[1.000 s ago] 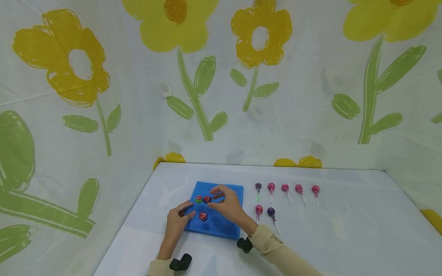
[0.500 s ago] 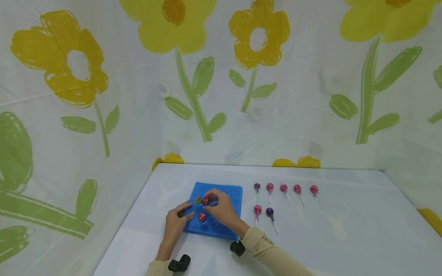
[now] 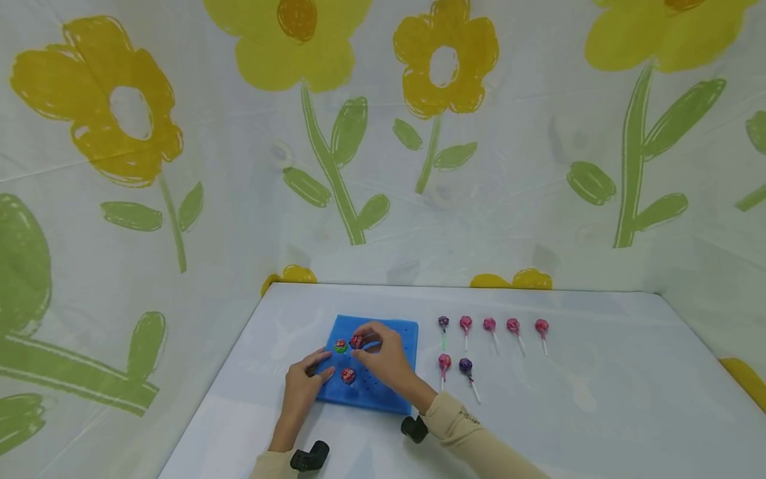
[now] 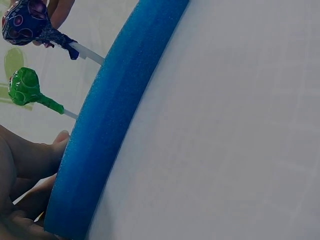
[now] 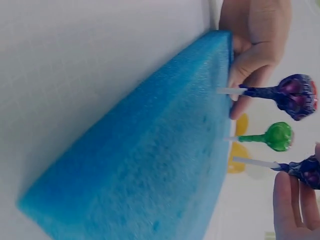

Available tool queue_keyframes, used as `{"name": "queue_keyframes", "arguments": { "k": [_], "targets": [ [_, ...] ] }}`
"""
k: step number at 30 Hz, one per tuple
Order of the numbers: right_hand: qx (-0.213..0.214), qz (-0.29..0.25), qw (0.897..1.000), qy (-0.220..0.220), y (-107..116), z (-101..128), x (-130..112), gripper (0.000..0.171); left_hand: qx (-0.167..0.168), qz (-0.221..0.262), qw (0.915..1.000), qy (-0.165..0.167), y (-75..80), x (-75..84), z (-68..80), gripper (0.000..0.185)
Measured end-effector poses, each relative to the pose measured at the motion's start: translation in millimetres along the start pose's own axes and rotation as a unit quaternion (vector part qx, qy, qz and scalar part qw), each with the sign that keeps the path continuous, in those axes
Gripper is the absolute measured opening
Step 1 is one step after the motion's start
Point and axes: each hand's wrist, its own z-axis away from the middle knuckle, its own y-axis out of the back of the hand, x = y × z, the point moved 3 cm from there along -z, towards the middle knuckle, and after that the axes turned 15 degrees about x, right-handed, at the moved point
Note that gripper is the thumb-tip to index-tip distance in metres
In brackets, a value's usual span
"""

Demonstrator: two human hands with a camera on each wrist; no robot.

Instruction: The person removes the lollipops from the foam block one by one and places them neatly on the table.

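My right hand (image 3: 385, 356) pinches a lollipop (image 3: 356, 342) in a dark purple and red wrapper over the blue foam block (image 3: 391, 402). In the right wrist view this lollipop (image 5: 309, 172) tilts, and its white stick's lower end shows clear of the foam. A green-wrapped lollipop (image 3: 340, 346) stands in the foam just left of it. Another purple and red lollipop (image 3: 348, 376) stands upright nearer the front. My left hand (image 3: 301, 386) holds the block's left edge, its thumb and fingers bent against the foam.
Right of the block, several wrapped lollipops lie on the white table (image 3: 598, 399) in two rows. A purple one (image 3: 465, 366) and a pink one (image 3: 444, 362) form the front row. Small holes dot the foam's top. A flower-print cloth (image 3: 509, 219) hangs behind.
My right fingers, spread beside the purple and red lollipop at first, have closed on it and raised it a little. My left hand stays at the block's edge.
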Motion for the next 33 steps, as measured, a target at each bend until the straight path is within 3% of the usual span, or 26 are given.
{"name": "queue_keyframes", "arguments": {
  "k": [10,24,33],
  "targets": [
    [-0.015,-0.013,1.0,-0.013,24.2,-2.4,-20.3,0.024,-0.002,0.003,1.0,0.0,-0.2,0.2,0.7,0.033],
    [0.016,0.002,1.0,-0.007,54.3,-4.0,-22.9,0.024,-0.001,0.0,1.0,-0.002,-0.7,-0.9,0.8,0.034],
    [0.031,0.024,0.998,-0.04,78.4,-4.9,-34.0,0.025,-0.003,-0.005,1.0,-0.006,-0.4,-0.5,0.8,0.034]
  ]
}}
